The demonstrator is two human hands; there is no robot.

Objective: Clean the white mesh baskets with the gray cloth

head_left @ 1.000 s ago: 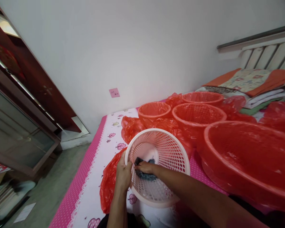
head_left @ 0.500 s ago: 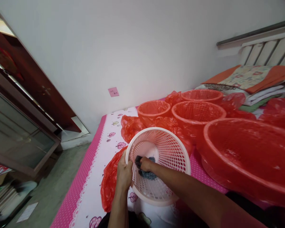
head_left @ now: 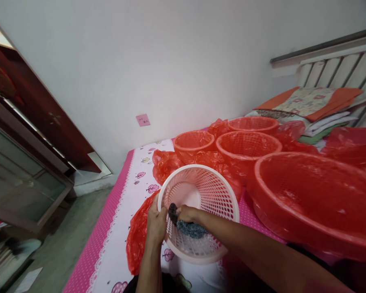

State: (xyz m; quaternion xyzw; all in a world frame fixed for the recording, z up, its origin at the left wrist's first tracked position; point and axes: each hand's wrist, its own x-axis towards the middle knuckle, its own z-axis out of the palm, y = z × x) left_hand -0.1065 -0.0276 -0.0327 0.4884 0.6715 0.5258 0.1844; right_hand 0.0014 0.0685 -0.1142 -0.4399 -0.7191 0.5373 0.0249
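A pale pink plastic basket (head_left: 222, 195) with lattice walls lies tilted, its mouth towards me. My left hand (head_left: 157, 221) grips its rim at the left, thumb over the edge. Inside the basket, my right hand (head_left: 187, 214) is closed on a dark grey-blue cloth (head_left: 191, 230), which lies against the inner wall at the lower left. One bunched end of the cloth sticks out beyond the fingers. Beside my left hand lies a crumpled red plastic bag (head_left: 137, 240), partly hidden by my arm.
Several red-bag-covered baskets stand behind and right, among them a large one (head_left: 293, 228) and a smaller one (head_left: 248, 156). Folded bedding (head_left: 314, 103) lies at the back right below a radiator (head_left: 338, 67). The bed's pink edge (head_left: 94, 228) runs along the left, above the floor.
My right hand has shifted slightly along the basket's inner wall, and the cloth has changed shape beneath it. My left hand keeps its hold on the rim. The view has turned a little.
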